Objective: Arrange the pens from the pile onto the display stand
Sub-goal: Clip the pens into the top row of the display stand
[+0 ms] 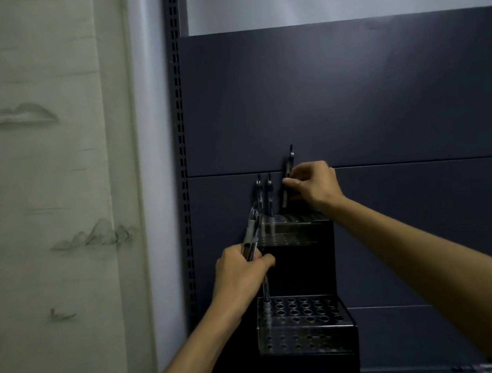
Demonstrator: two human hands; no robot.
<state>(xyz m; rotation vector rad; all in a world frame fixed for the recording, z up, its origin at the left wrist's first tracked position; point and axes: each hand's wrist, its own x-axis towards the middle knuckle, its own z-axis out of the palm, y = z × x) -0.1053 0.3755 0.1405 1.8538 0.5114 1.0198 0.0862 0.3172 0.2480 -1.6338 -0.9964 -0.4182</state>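
a: right hand [311, 185] pinches one pen [287, 181] mid-barrel, just above the display stand [293, 230] top tier. left hand [239, 269] clamps a bundle of pens [252, 236].
b: handling?
a: looks light, stiff, slick. grip mid-barrel, keep it upright for the hole.

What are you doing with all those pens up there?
A person is filling a black display stand that has tiers full of little holes. The right hand pinches one pen above the top tier, where two pens already stand upright. The left hand grips a bunch of pens waiting their turn. One more pen stands in the lower tier.
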